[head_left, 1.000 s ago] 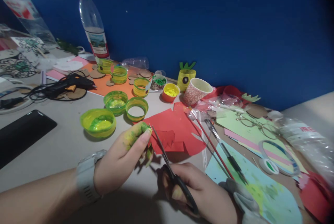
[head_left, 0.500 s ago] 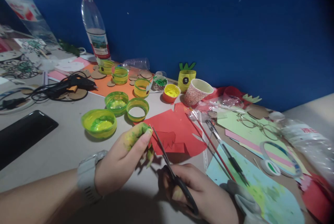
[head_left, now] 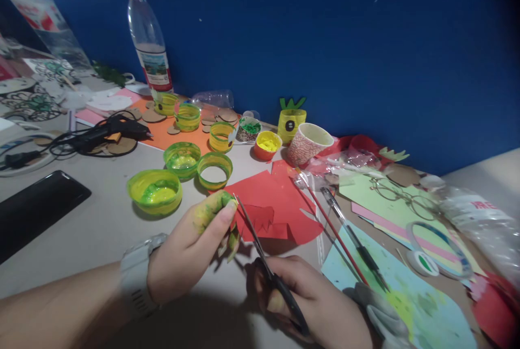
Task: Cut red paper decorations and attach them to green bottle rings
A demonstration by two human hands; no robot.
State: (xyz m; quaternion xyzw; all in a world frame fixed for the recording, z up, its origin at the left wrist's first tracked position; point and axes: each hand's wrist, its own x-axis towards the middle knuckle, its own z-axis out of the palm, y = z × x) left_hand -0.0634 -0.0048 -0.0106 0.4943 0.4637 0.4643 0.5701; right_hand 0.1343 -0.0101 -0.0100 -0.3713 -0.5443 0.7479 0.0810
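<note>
My left hand (head_left: 207, 235), stained green and yellow, is closed in a pinch near the middle; what its fingertips hold is too small to make out. My right hand (head_left: 300, 295) grips black-handled scissors (head_left: 264, 254), whose blades point up and left, with the tips beside my left thumb. Behind the blades lies red paper (head_left: 292, 202) with a jagged cut piece (head_left: 260, 216) on it. Green and yellow painted rings (head_left: 214, 171) and a painted bowl-like piece (head_left: 154, 192) stand to the left of the paper.
A phone (head_left: 40, 211) and a glue gun (head_left: 101, 135) lie left. A bottle (head_left: 150, 45) stands behind. Yellow paint (head_left: 268, 144) and a patterned cup (head_left: 309, 144) are beyond the red paper. A brush (head_left: 333, 230), pen (head_left: 357, 240) and tape roll (head_left: 439, 249) lie right.
</note>
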